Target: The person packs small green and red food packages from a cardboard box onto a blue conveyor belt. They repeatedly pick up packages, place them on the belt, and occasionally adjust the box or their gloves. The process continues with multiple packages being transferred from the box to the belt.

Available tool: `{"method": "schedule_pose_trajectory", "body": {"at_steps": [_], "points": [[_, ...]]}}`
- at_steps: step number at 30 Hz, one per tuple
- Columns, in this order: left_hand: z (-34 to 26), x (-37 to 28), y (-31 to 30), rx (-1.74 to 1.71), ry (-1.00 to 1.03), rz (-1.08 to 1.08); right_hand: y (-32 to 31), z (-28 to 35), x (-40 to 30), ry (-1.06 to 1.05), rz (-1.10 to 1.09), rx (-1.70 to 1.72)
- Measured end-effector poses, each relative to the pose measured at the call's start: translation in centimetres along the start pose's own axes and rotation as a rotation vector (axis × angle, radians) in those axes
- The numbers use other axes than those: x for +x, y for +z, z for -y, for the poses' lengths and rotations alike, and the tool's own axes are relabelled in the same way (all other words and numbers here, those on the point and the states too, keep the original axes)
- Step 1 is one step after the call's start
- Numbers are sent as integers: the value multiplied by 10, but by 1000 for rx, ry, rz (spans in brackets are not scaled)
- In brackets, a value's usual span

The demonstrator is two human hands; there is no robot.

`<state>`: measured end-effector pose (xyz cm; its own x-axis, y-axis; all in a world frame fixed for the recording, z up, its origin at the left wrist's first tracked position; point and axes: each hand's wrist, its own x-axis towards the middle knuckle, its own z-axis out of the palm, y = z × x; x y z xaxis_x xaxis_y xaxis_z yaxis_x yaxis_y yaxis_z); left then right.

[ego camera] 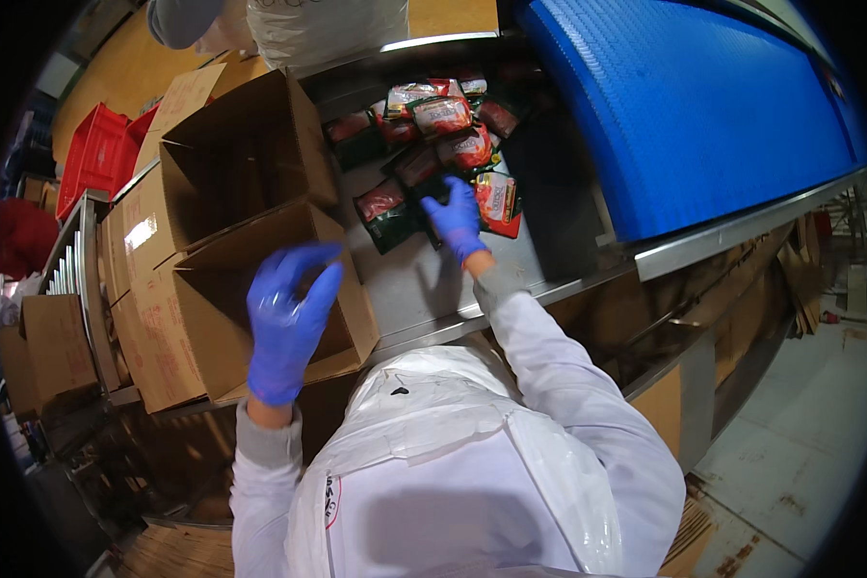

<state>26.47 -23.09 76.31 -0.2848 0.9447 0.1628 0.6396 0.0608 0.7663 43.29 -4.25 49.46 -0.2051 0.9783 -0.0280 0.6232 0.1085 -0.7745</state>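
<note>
My left hand point(289, 318), in a blue glove, hovers over the near open cardboard box point(217, 289), fingers curved apart with nothing between them. In a matching glove, my right hand point(456, 217) reaches down among plastic food packets on a metal work surface point(412, 296). Its fingertips are at a dark packet; whether they grip it cannot be told. A red and green packet point(496, 199) lies just right of that hand, and another packet point(384, 209) lies to its left. More packets point(441, 115) are heaped beyond it.
A second open cardboard box point(238, 159) stands beyond the near one. At the right rises a blue conveyor belt point(701, 108) with a metal edge. Red plastic crates point(97, 155) sit at the far left. Across the surface is a person point(325, 29) in white covering.
</note>
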Motion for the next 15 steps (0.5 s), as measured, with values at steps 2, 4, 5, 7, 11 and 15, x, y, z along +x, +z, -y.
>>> {"method": "schedule_pose_trajectory", "body": {"at_steps": [2,4,5,7,11,15], "points": [[-15,47,43,-188,-97,50,0,-28,30,167,-24,-218],[-3,99,100,-256,-225,84,3,-39,46,342,180,-368],[16,120,129,-247,-312,93,7,-44,50,348,263,-305],[87,141,182,-86,-267,3,15,-64,56,380,402,-173],[184,129,230,241,-833,-43,-2,-117,36,376,236,484],[279,70,285,156,-855,-399,-32,-144,40,483,-82,246]]}}
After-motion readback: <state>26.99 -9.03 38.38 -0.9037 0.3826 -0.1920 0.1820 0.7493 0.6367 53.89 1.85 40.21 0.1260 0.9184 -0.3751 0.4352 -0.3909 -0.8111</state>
